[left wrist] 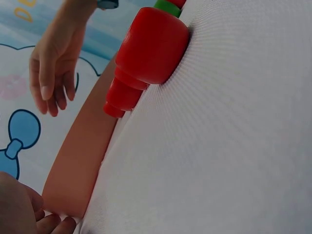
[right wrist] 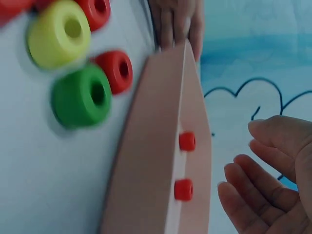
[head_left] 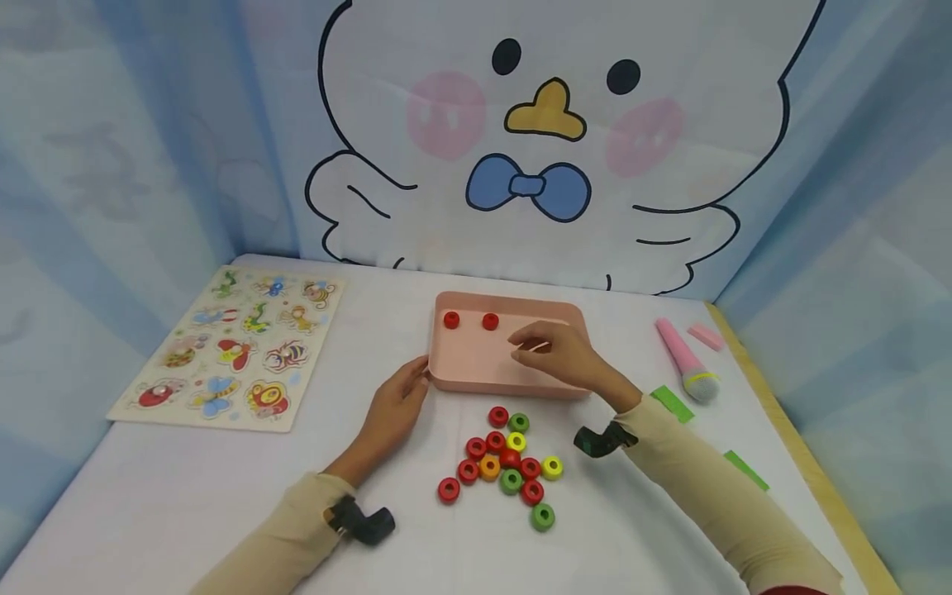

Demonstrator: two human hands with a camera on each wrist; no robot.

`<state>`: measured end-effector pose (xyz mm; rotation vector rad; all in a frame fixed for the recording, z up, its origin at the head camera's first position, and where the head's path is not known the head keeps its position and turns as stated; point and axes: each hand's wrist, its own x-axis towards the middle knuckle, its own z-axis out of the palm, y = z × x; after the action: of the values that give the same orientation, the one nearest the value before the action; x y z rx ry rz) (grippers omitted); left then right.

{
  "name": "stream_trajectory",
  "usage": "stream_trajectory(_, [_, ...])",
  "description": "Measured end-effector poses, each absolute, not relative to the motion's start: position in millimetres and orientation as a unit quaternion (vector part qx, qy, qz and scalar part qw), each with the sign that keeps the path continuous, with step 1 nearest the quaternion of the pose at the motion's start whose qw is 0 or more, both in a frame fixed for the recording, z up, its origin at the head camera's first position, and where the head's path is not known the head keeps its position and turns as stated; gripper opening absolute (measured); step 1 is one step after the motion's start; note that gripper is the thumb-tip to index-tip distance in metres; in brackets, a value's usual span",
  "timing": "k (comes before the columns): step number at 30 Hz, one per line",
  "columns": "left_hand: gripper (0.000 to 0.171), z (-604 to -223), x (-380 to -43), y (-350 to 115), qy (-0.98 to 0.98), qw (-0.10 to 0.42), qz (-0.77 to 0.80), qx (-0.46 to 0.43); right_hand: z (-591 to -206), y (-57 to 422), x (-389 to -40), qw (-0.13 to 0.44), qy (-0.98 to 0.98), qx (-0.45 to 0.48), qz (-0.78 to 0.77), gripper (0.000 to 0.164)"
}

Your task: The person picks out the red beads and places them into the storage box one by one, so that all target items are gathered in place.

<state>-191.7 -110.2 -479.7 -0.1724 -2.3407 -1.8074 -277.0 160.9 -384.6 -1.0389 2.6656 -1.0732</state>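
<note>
A shallow pink tray (head_left: 476,355) lies on the white table, with two red beads (head_left: 451,320) near its far edge. My left hand (head_left: 392,409) touches the tray's left end from outside, its fingers against the wall near the front corner. Over the right half of the tray hovers my right hand (head_left: 558,355). Its thumb and fingers are loosely bent and apart, and the right wrist view shows nothing between them. In front of the tray lie several loose beads with holes: red (head_left: 449,490), green (head_left: 543,517), yellow (head_left: 552,468) and orange (head_left: 489,468).
At the left lies an insect picture board (head_left: 245,355). On the right are a pink toy microphone (head_left: 684,359), a small pink block (head_left: 706,336) and green strips (head_left: 673,403). Curtains with a cartoon figure enclose the back and sides. The table's wooden edge (head_left: 803,438) runs along the right.
</note>
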Motion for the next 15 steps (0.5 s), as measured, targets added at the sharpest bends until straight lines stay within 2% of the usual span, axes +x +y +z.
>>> stream_trajectory(7, [0.042, -480.1, -192.2, -111.1, -0.79, 0.078, -0.606, -0.056, -396.3, 159.4, -239.0, 0.086, 0.853, -0.378, -0.349, 0.028])
stream_trajectory(12, [0.042, -478.6, -192.4, -110.5, -0.784, 0.072, -0.614, -0.055, -405.7, 155.4, -226.0, 0.138, 0.857, -0.388, -0.311, 0.029])
stream_trajectory(15, [0.042, -477.4, -191.8, -110.2, -0.785, 0.07, -0.614, -0.051, -410.3, 151.3, -222.4, 0.151, 0.862, -0.389, -0.288, 0.028])
